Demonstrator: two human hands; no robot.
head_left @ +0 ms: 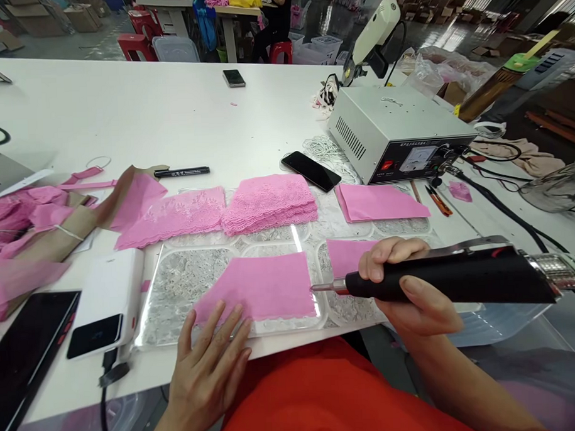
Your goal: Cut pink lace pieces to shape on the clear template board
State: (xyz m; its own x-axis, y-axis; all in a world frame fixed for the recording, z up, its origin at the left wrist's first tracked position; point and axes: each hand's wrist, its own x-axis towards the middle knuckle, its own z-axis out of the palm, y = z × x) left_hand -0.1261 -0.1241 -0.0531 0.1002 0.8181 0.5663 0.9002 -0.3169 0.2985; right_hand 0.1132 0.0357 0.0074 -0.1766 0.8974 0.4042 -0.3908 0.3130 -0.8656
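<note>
My right hand [415,286] is wrapped round a black handheld ultrasonic welder [464,273], its thin metal tip pointing left. That tip meets the right edge of a flat pink fabric piece [271,282] on a marbled plastic mat [190,275]. With fingers stretched out, my left hand [214,362] lies on the fabric's lower left edge. Under the welder's front end another pink piece [348,256] shows in part. Behind sit a stack of pink lace pieces [271,203], a single lace piece [183,213] and folded plain pink fabric [381,203].
A grey control box [402,130] with cables stands at the back right. Near it lie a black phone [311,170] and orange snips [438,201]. On the left are a white power bank [106,297], a large phone [31,356], a marker [182,172] and bundled pink fabric [23,218].
</note>
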